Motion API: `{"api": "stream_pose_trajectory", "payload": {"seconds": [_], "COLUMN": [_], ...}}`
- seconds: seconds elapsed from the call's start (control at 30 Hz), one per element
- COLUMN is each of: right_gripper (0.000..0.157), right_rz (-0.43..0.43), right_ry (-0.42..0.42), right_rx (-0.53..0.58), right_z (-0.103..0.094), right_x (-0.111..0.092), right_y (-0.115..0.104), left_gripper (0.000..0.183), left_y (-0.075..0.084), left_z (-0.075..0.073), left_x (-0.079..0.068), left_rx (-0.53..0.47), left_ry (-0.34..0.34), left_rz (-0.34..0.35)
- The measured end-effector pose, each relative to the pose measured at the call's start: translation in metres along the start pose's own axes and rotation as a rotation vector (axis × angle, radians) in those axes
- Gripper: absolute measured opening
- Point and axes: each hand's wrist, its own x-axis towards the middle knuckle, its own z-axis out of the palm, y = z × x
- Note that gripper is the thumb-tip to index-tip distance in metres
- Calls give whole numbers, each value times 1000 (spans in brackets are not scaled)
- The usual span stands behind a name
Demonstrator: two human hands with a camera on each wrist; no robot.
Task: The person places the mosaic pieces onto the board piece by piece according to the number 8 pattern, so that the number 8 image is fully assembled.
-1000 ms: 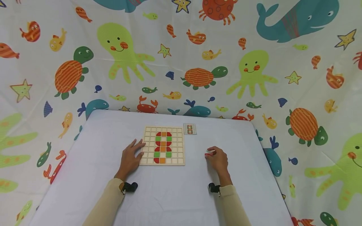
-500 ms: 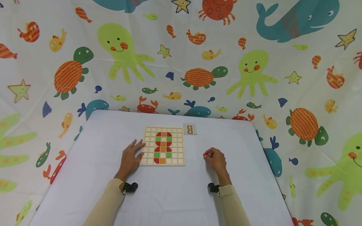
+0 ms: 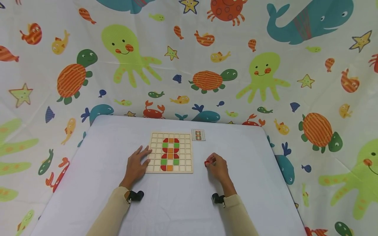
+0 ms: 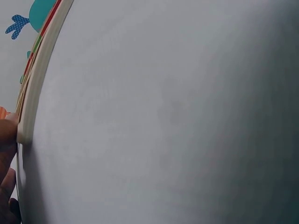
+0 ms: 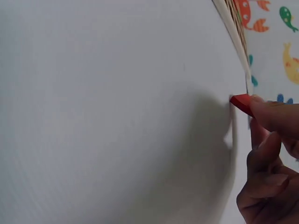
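A wooden grid board point(image 3: 185, 158) lies on the table, with red, green and orange tiles set in a column of its cells. My left hand point(image 3: 136, 166) rests at the board's left edge, fingers spread and touching the rim; the left wrist view shows part of that hand point(image 4: 7, 158) against the board's side point(image 4: 35, 88). To the right of the board, my right hand point(image 3: 218, 167) pinches a small red tile point(image 5: 242, 103) between thumb and fingers. The tile point(image 3: 206, 163) is held apart from the board, partly covered by the fingertips.
A small pattern card point(image 3: 198, 134) with a printed grid lies beside the board's upper right corner. White cloth point(image 3: 183, 203) covers the table. Behind it hangs a curtain point(image 3: 165, 65) printed with sea animals.
My right hand has moved left, nearer the board, carrying the red tile. My left hand and the board have stayed in place.
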Motion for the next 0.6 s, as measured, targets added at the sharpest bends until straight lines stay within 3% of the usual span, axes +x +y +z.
{"api": "stream_pose_trajectory", "payload": {"seconds": [0.33, 0.6], "right_gripper": [13, 9], "right_rz": [-133, -90], "right_ry": [-71, -145], "right_rx": [106, 164], "right_z": [29, 61], "right_x": [-14, -23], "right_y": [-32, -54], "left_gripper": [48, 48], "left_y": [1, 4], "left_z": [1, -1], "left_x": [-1, -2], "left_rx": [5, -6], "left_ry": [17, 36], "left_rz": [16, 24]}}
